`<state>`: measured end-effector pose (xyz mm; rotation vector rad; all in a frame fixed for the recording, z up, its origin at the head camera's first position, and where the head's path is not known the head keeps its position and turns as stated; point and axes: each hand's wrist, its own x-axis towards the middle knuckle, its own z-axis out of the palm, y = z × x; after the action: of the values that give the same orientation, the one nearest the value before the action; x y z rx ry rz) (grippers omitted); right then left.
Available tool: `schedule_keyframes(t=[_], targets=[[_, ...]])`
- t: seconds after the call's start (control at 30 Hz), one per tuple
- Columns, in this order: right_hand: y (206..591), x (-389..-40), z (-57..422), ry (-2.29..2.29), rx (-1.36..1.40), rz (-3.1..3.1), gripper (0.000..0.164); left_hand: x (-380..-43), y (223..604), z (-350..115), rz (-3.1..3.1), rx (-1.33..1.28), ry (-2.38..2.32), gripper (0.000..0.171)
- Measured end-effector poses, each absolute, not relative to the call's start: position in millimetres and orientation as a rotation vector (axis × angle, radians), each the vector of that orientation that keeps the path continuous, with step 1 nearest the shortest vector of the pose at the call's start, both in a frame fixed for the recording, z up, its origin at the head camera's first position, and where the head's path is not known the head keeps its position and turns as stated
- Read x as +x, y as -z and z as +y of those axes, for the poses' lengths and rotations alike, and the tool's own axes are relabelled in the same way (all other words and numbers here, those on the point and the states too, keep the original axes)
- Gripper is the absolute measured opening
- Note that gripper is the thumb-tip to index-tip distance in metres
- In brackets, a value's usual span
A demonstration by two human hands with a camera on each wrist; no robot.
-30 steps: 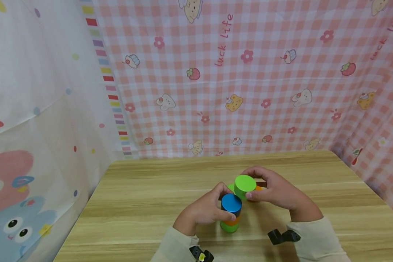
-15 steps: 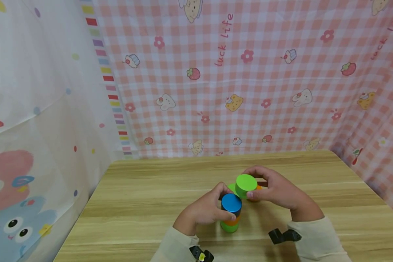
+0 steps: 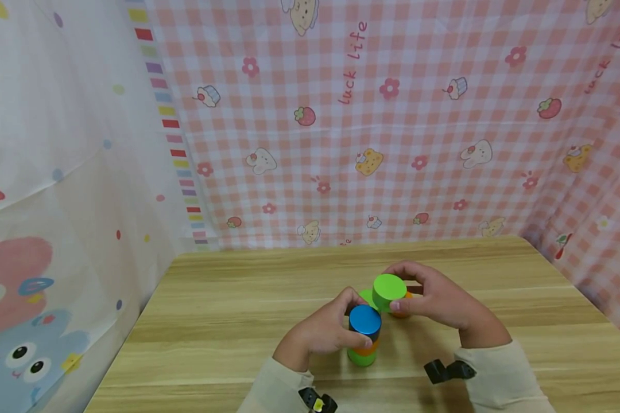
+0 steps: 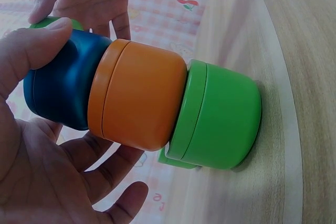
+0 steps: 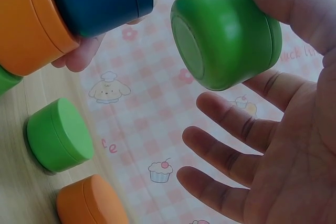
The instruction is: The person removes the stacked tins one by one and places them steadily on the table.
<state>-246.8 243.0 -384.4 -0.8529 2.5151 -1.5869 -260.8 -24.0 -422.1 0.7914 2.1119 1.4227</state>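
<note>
Three small lidded tins stand in an upright stack: a green tin (image 4: 223, 116) on the table, an orange tin (image 4: 142, 95) on it, a blue tin (image 3: 364, 321) on top. My left hand (image 3: 322, 330) holds the blue tin, thumb on its near side. Up in the air just behind and to the right of the stack, my right hand (image 3: 436, 301) pinches another green tin (image 5: 223, 38) between thumb and index finger; its other fingers are spread below. That tin is tilted in the right wrist view, its base showing, apart from the blue one.
Behind the stack, a further green tin (image 5: 60, 135) and an orange tin (image 5: 92, 203) stand on the wooden table (image 3: 227, 321), partly covered in the head view by the raised tin. A pink checked cloth (image 3: 341, 143) hangs behind the table's far edge.
My right hand has shifted slightly right and away with the held green tin, uncovering a bit more of the orange tin behind. My left hand and the stack have stayed in place.
</note>
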Motion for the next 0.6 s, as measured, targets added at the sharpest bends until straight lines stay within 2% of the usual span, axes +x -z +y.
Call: schedule_keyframes(t=[0.6], targets=[[385.5, -248.7, 246.5, 1.584, -0.836, 2.528, 0.039, -258.1, 418.8, -23.0, 2.107, 0.755, -1.425, 0.051]])
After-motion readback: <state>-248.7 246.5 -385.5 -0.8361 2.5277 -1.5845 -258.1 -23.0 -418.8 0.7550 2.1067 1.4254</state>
